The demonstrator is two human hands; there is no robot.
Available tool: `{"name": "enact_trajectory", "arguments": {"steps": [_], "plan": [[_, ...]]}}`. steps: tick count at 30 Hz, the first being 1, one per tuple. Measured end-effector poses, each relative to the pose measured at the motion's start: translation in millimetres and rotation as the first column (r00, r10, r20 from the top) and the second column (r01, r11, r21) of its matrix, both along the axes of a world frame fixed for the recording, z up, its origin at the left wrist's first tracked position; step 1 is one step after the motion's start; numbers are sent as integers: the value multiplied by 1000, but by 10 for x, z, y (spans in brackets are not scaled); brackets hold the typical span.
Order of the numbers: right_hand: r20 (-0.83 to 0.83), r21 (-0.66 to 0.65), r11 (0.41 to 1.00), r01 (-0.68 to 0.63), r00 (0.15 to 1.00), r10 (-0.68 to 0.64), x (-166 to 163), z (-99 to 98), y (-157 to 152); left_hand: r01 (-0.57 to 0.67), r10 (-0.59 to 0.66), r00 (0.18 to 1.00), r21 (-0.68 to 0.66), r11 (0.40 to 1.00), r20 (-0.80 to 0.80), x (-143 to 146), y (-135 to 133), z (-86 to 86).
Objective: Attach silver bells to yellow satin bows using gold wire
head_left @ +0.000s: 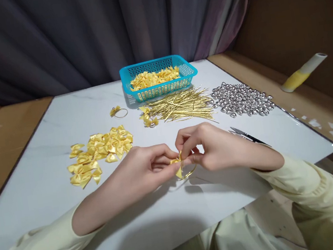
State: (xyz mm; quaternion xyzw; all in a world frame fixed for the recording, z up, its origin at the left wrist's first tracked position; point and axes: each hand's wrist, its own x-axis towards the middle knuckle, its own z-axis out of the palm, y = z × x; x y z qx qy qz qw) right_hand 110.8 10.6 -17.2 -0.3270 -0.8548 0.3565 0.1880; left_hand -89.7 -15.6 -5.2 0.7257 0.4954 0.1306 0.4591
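Close together above the front half of the table, both my hands are closed around one small piece. My left hand (pixel 152 166) pinches a yellow ribbon bow (pixel 178 167) between thumb and fingers. My right hand (pixel 205 146) is closed at the bow's right side, its fingertips touching it. A loop of gold wire (pixel 190 173) hangs below my right fingertips; where it joins the bow is hidden by the fingers. Beyond my hands lies a heap of gold wire pieces (pixel 182 105). Loose yellow bows (pixel 107 144) lie left of them.
A blue basket (pixel 161 90) of yellow bows stands at the back. Silver beads (pixel 242 99) are heaped at the right, near black-handled scissors (pixel 249 135). A bow on a wire ring (pixel 120 113) lies back left, with more bows (pixel 149 118) beside the wires. A yellow-white tube (pixel 304 73) stands right.
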Motion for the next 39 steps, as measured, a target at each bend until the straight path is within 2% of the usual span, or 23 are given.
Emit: {"name": "enact_trajectory", "arguments": {"steps": [4, 9, 17, 23, 27, 32, 39], "plan": [[-2, 8, 1000, 16, 1000, -16, 1, -4, -15, 9, -9, 1000, 57, 998, -13, 7, 7, -7], [-7, 23, 999, 36, 999, -36, -10, 2, -35, 49, -32, 994, 163, 985, -102, -3, -5, 5], [56, 7, 1000, 27, 998, -27, -11, 1, -46, 95, -74, 991, 195, 976, -109, -18, 4, -9], [32, -105, 991, 79, 997, -76, 66, 28, -2, 119, -103, 991, 212, 970, -89, -27, 10, 10], [10, -182, 982, 41, 999, -40, 76, 45, 33, 116, -101, 991, 200, 973, -87, -15, 5, 37], [27, -180, 984, -4, 1000, 9, 61, 51, 24, 112, -101, 992, 156, 981, -78, -34, 4, 71], [-45, -313, 948, -60, 998, 48, 74, 56, 22, 168, -158, 984, 161, 972, -78, -42, 10, 97]]}}
